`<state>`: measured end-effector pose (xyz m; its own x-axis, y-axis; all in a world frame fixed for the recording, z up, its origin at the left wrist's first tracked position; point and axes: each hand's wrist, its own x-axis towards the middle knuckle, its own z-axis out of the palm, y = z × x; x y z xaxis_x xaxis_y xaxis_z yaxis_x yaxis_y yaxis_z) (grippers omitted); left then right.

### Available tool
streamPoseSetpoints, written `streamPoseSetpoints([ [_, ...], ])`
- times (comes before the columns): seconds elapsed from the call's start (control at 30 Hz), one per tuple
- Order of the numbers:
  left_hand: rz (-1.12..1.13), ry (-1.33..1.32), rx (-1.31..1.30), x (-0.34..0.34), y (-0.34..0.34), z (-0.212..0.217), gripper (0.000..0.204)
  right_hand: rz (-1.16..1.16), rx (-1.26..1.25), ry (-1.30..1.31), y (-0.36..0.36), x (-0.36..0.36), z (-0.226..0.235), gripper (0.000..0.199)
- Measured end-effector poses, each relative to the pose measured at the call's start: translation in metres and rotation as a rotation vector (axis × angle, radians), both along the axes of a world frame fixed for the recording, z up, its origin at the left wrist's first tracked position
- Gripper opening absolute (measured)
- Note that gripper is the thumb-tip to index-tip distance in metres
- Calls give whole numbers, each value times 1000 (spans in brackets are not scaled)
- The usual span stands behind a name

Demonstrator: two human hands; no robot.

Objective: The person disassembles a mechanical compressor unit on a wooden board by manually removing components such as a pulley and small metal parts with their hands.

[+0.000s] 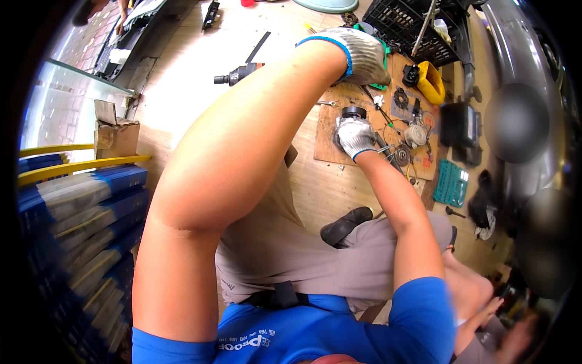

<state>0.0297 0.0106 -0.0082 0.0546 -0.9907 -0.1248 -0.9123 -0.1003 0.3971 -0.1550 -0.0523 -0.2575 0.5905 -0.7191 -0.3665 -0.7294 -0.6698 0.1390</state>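
The gloved right hand grips a round black part on the board, while the left hand, loosely curled and apparently empty, hovers above; pressing down firmly should likely steady it.

Pale wooden floor is being lit brightly by daylight. A glass panel is being seen at the left, beside a cardboard box and stacked blue bundles. A black plastic crate is being kept at the top right.
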Motion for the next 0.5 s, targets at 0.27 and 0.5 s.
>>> streamPoseSetpoints([
  [0.27, -19, 13, 31, -7, -3, 10, 52, 221, -242, -55, -19, -29, -47, 44],
  [0.5, -21, 19, 36, -7, 0, 13, 52, 56, -122, -83, -13, -13, -30, 42],
])
